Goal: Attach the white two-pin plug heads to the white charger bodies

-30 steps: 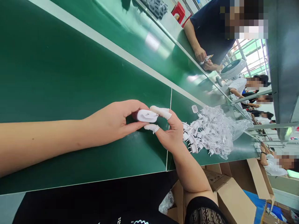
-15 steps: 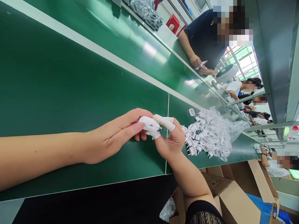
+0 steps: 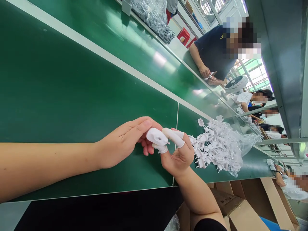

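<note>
Hands meet over a long green bench point(image 3: 72, 96), seen from a head camera looking down. Left hand point(image 3: 122, 142) reaches in from the left, its grip pressed together on a small white plug piece point(image 3: 156, 137), thumb above and fingers curled beneath. Right hand point(image 3: 178, 154) comes up from below, wearing white finger covers point(image 3: 174, 137); its covered thumb and forefinger pinch the same piece from the other side. The piece sits just above the bench surface, between both hands.

Just right of the hands lies a heap of white plug parts point(image 3: 211, 141) spilling from a clear plastic bag point(image 3: 243, 141). Cardboard boxes point(image 3: 240, 205) stand below the bench edge. Across the bench, another person's hands point(image 3: 208, 75) work on a small item.

Handling this well likely calls for a steady two-sided pinch, keeping the piece level and the covered fingertips clear of any join.
</note>
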### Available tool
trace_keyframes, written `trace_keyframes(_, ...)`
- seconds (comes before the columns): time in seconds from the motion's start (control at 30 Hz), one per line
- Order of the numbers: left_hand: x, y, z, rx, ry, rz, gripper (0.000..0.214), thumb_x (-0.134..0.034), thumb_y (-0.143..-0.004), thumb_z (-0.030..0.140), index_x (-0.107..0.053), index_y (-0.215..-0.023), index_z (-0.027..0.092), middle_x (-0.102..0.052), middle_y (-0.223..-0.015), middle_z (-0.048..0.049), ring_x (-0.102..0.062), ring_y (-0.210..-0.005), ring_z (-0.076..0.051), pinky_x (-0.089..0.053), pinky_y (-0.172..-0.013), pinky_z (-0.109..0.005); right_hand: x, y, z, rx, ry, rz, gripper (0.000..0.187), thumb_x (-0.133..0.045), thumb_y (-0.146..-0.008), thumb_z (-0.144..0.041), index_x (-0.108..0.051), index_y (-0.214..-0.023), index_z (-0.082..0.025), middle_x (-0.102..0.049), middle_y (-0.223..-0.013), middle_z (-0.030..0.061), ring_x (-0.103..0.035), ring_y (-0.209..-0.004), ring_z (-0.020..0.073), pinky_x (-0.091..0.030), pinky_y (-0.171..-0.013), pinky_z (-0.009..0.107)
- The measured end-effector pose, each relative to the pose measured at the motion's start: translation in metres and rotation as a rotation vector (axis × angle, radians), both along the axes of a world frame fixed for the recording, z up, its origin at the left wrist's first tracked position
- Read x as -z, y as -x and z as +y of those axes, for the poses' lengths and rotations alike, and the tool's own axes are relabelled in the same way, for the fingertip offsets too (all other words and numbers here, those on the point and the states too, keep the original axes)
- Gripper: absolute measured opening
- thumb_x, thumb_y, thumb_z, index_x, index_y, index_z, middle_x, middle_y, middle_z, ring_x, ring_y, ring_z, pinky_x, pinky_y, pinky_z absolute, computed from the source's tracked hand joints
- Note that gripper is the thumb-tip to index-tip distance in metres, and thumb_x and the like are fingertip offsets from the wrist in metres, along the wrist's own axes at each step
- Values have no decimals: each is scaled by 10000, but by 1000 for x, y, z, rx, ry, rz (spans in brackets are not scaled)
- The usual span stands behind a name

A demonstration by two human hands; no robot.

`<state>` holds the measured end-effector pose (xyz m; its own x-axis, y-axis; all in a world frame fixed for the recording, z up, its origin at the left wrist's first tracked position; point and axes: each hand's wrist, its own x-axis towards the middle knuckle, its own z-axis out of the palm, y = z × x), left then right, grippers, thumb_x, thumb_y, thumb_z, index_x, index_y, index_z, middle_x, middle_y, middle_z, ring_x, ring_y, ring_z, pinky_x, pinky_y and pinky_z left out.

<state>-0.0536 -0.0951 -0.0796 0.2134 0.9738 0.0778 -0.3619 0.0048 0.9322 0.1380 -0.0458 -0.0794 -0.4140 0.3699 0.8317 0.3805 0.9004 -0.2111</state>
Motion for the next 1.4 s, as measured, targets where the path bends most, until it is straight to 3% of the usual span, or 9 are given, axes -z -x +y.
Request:
trace_keyframes(0.43, 2, 3, -2, 34, -29, 3, 495, -419, -1102, 602, -703, -1163, 202, -744, -939, -81, -691, -796, -221, -651, -821, -402, 1, -1, 2, -6, 19, 1, 314, -703, -938, -257, -714, -1251, -279, -783, -939, 44, -761, -761, 213, -689, -672, 383)
trace_keyframes(0.57, 8, 6, -5, 50, -95, 98, 491, -385, -1115, 598, -661, -1282, 227, -729, -1053, -72, -674, -915, -224, -617, -911, -367, 3, -2, 2, -13, -33, 11, 340, -702, -943, -210, -714, -1280, -257, -788, -974, 50, -766, -790, 201, -703, -724, 374)
trace_keyframes(0.73, 13, 3, -10, -58, -172, 214, 399, -376, -1139, 483, -630, -1363, 271, -635, -1430, -41, -584, -1293, -261, -510, -1097, -324, 4, -5, 2, 1, -138, -42, 371, -661, -953, -144, -713, -1311, -227, -790, -1046, 79, -774, -914, 217, -708, -824, 389)
trace_keyframes(0.8, 13, 2, -10, -83, -186, 231, 378, -361, -1147, 439, -627, -1369, 288, -594, -1484, -13, -546, -1345, -244, -459, -1145, -296, 4, -5, 2, 15, -160, -54, 368, -669, -934, -107, -726, -1277, -227, -787, -1050, 81, -770, -932, 215, -706, -837, 383)
trace_keyframes(1.03, 14, 9, -8, 3, -80, 220, 423, -370, -1133, 569, -623, -1388, 347, -674, -1359, 10, -599, -1259, -223, -497, -1047, -256, 4, -3, 3, 13, -190, 6, 435, -675, -944, -126, -672, -1370, -214, -803, -990, 70, -767, -880, 213, -713, -801, 385)
trace_keyframes(1.3, 12, 5, -2, 94, 54, -3, 442, -582, -1027, 652, -710, -1242, 288, -794, -1070, -40, -730, -977, -232, -622, -895, -292, 3, -4, 1, -62, 15, 33, 503, -723, -957, -219, -605, -1446, -236, -796, -1109, 98, -785, -881, 225, -705, -820, 424)
trace_keyframes(1.4, 16, 3, -1, 75, 49, -37, 423, -554, -1048, 608, -724, -1257, 281, -803, -1070, -55, -743, -970, -244, -629, -889, -312, 2, -4, 1, -79, 36, 42, 498, -718, -959, -214, -608, -1444, -245, -790, -1111, 90, -780, -876, 219, -697, -827, 417)
